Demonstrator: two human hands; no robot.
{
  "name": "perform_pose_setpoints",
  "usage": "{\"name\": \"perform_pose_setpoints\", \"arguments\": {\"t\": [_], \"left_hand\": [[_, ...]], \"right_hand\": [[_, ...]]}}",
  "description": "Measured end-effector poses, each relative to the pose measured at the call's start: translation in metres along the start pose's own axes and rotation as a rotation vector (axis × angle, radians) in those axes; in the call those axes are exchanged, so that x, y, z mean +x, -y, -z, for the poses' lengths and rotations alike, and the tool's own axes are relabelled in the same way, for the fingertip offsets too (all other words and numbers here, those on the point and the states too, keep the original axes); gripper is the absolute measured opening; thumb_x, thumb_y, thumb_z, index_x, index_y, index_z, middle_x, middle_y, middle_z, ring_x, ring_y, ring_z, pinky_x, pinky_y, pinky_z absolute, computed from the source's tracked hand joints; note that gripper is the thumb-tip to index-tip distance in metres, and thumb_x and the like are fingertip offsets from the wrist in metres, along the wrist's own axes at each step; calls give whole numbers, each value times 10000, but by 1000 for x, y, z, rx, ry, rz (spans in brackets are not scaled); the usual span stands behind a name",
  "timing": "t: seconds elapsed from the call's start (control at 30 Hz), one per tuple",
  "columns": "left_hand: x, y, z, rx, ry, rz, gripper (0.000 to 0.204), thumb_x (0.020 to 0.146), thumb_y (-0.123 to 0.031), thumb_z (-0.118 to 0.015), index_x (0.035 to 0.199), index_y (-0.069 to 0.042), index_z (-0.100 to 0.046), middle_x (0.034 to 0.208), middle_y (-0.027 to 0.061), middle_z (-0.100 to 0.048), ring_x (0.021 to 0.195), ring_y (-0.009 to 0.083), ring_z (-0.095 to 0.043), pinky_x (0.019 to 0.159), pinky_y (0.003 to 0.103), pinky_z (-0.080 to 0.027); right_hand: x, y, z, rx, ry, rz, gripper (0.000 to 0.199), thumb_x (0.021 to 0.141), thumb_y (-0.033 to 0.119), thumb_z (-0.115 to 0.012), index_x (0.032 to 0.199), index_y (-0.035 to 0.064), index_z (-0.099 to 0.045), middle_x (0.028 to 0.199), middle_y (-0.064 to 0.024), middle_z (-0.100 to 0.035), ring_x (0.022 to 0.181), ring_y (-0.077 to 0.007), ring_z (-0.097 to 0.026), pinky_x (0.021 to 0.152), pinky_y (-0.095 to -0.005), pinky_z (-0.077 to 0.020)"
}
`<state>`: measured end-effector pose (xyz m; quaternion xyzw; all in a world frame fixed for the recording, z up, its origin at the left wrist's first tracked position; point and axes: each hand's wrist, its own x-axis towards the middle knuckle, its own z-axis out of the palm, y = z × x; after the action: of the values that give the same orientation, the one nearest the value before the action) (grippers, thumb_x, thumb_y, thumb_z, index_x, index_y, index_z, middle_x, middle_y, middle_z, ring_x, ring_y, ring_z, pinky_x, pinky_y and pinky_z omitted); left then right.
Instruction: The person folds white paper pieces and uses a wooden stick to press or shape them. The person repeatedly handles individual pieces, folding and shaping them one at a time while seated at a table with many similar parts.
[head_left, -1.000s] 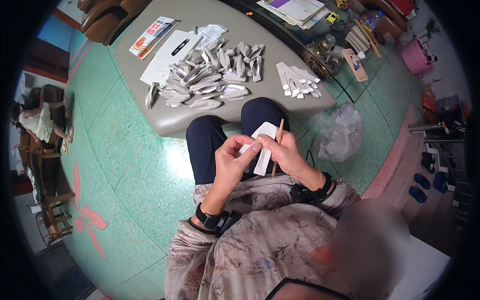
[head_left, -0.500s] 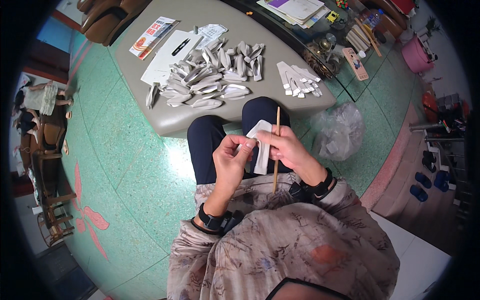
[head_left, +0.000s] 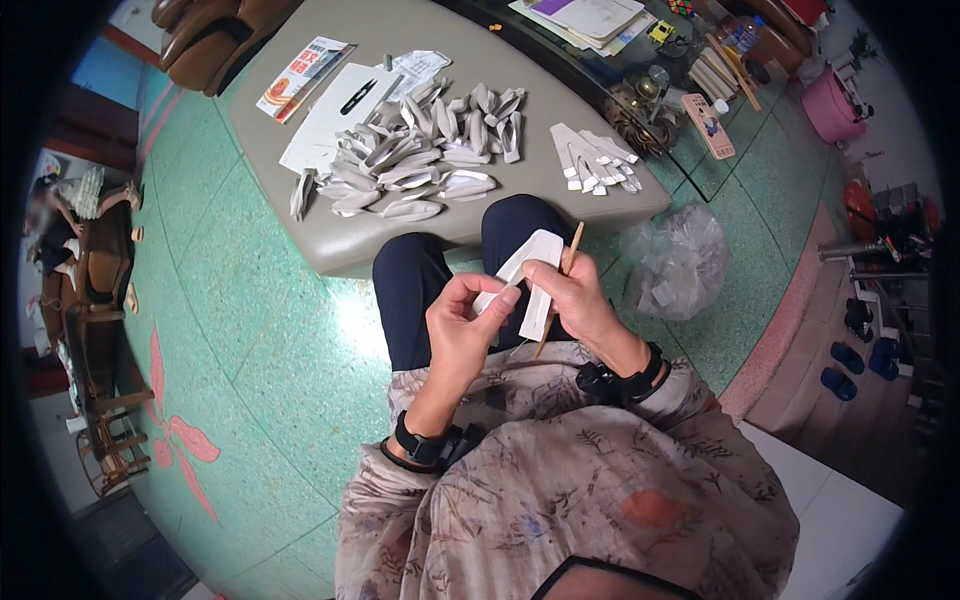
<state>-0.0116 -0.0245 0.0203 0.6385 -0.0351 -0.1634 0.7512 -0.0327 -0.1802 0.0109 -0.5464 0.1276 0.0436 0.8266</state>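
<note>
Above my lap, both hands hold a white folded strip [head_left: 541, 255], bent over so that it forms an upside-down V; whether it is cloth or paper I cannot tell. My left hand [head_left: 463, 325] pinches its left arm between thumb and fingers. The thumb of my right hand [head_left: 578, 298] presses on the bend's right side. A thin wooden stick [head_left: 573, 246] also lies in my right hand, tilted, its top end poking out above the fingers. On the grey padded surface ahead lies a heap of grey-white boat-shaped folded pieces [head_left: 405, 155]. To their right rests a smaller fan of flat white strips [head_left: 590, 160].
Black tweezers [head_left: 357, 97] lie on a white sheet [head_left: 310, 145] beside a printed booklet [head_left: 300, 80]. A clear plastic bag [head_left: 685, 265] sits on the green floor to the right. Behind it stands a dark glass table [head_left: 640, 75] with papers. Another person is at far left.
The white strip has opened wider at its bend and shifted slightly right. The wooden stick has gone from nearly upright to leaning right at its top.
</note>
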Motion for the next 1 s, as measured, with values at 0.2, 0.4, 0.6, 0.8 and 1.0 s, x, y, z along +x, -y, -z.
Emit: {"name": "perform_pose_setpoints", "arguments": {"t": [0.2, 0.4, 0.6, 0.8, 1.0], "left_hand": [[0, 0, -4, -66, -59, -23, 90, 847, -33, -655, 867, 5, -576, 810, 72, -642, 688, 101, -596, 636, 218, -486], [0, 0, -6, -125, -57, -61, 98, 850, -19, -644, 821, 2, -553, 822, 100, -640, 693, 122, -603, 634, 236, -502], [3, 6, -3, -79, -63, -77, 102, 841, -4, -649, 820, 2, -549, 825, 97, -634, 692, 118, -600, 632, 238, -508], [3, 6, -1, -90, -65, -68, 107, 839, -4, -651, 822, 3, -546, 817, 91, -629, 686, 111, -598, 626, 233, -508], [2, 10, -4, -37, -81, -64, 114, 838, -12, -654, 836, 0, -541, 809, 82, -621, 678, 114, -600, 629, 232, -512]], "right_hand": [[-1, -1, -5, 46, -66, 14, 109, 862, 143, -596, 797, 56, -587, 690, 51, -531, 562, -32, -472, 483, -202, -361], [2, -9, -3, 424, -49, -237, 127, 843, 182, -622, 806, 62, -600, 673, 32, -542, 506, -33, -440, 429, -195, -304], [0, -5, -3, 133, -7, -82, 156, 868, 211, -631, 873, 57, -614, 702, 31, -573, 479, -4, -389, 394, -172, -244], [3, -5, 1, 160, -8, -56, 146, 859, 194, -641, 876, 51, -618, 740, 16, -599, 535, -11, -453, 420, -170, -288], [2, -17, -7, 166, -91, 60, 122, 838, 149, -656, 871, 39, -613, 757, -1, -604, 605, -52, -531, 472, -195, -372]]}}
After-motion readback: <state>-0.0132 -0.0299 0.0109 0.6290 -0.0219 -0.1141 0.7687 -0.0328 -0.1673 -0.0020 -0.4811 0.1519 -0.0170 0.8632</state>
